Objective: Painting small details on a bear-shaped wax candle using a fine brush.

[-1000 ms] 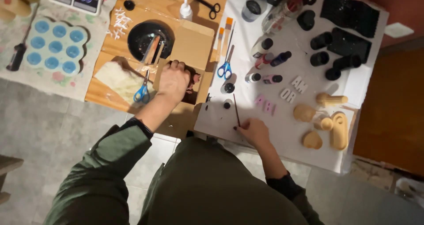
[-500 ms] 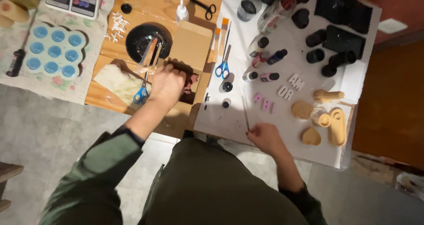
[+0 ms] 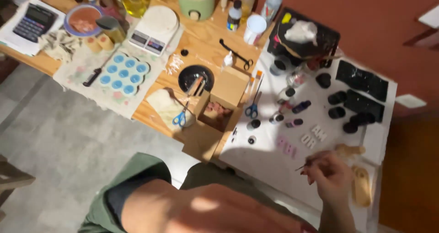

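Note:
My right hand [image 3: 331, 176] is shut on a thin dark stick [image 3: 305, 166] whose tip points left over the white sheet [image 3: 265, 155]. It hovers just below the pink letter shapes [image 3: 286, 146] and white letter shapes [image 3: 314, 137], beside tan moulded pieces [image 3: 361, 187]. Across the bottom of the view lies my left forearm [image 3: 206, 210], bare and blurred, with a green sleeve [image 3: 130, 187]; its hand is out of view. An open cardboard box [image 3: 219, 115] with pinkish pieces inside stands on the wooden table, with no hand at it.
Blue-handled scissors [image 3: 180, 118] and a second pair [image 3: 251, 110] flank the box. Behind are a black bowl [image 3: 195, 77], blue round-cell mould [image 3: 121, 73], kitchen scale [image 3: 153, 29], calculator [image 3: 34, 21], small bottles [image 3: 292, 108] and black moulds [image 3: 363, 82]. Grey floor lies left.
My left hand has come away from the cardboard box and left the view. My right hand with the stick has shifted right. The view has swung and moved closer.

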